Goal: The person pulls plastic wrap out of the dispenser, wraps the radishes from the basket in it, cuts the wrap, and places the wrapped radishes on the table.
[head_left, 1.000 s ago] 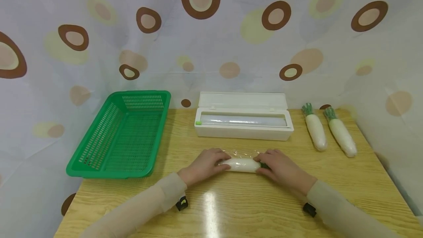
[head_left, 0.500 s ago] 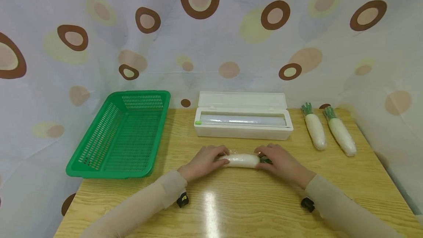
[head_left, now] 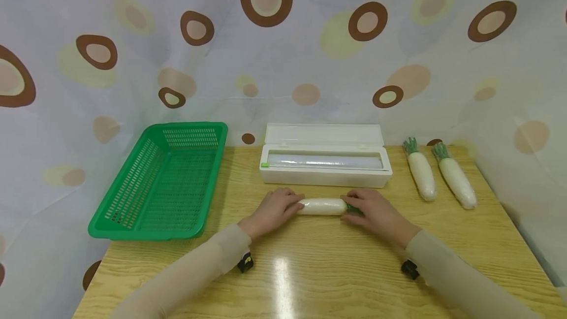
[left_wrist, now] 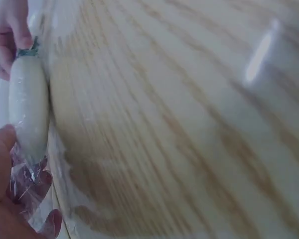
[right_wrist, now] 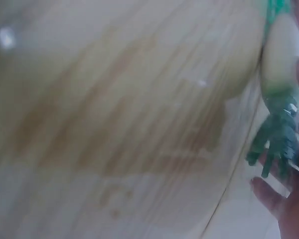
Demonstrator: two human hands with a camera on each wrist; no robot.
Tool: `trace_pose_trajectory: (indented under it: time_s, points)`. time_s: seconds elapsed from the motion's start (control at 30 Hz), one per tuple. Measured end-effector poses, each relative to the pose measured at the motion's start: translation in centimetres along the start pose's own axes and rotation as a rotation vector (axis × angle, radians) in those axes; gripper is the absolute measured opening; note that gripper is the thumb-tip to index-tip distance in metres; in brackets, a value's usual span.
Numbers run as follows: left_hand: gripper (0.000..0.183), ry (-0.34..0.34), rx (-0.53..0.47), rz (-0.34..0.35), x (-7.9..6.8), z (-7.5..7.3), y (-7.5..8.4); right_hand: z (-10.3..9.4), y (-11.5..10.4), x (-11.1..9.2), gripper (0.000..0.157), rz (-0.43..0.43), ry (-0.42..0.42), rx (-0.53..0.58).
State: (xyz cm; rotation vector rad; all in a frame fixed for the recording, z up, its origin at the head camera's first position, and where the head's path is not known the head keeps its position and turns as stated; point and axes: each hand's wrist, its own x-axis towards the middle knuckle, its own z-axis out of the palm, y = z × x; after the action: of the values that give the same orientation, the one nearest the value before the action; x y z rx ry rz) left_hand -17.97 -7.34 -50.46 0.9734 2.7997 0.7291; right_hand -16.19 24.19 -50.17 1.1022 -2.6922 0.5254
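A white radish (head_left: 322, 206) lies crosswise in front of the film box, covered in clear plastic wrap. My left hand (head_left: 275, 211) grips its plain end, thumb on the near side and fingers over the far side. Loose crinkled wrap (left_wrist: 32, 172) gathers at that end in the left wrist view. My right hand (head_left: 376, 214) holds the leafy end. Short green stalks (right_wrist: 276, 134) show beside the fingers in the right wrist view, also under wrap. Parts of both radish ends are hidden by the fingers.
A white box (head_left: 325, 177) with its lid up holds a roll of plastic wrap (head_left: 325, 161) just beyond the radish. Two wrapped radishes (head_left: 422, 176) (head_left: 457, 182) lie at the right. A green basket (head_left: 204, 210) stands at the left on the wooden table (head_left: 345, 270).
Both hands have moved away from the body with the radish, closer to the box. The loose wrap that stood out along its far side no longer shows there.
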Motion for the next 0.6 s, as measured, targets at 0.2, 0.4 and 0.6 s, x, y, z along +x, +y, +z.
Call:
trace_pose_trajectory:
  time_s: [0.2,0.4,0.6]
  points:
    - [0.032,0.038,-0.082,-0.002,0.6,0.0,-0.5,0.0,0.2,0.3,0.041,0.052,-0.080,-0.011]
    - [0.042,-0.019,-0.120,0.046,-0.3,0.0,-0.7,-0.7,0.3,0.3,0.033,0.049,-0.140,0.079]
    - [0.043,-0.094,-0.085,0.056,-2.1,-0.1,-0.4,-1.4,0.0,-0.3,0.034,-0.033,-0.214,0.087]
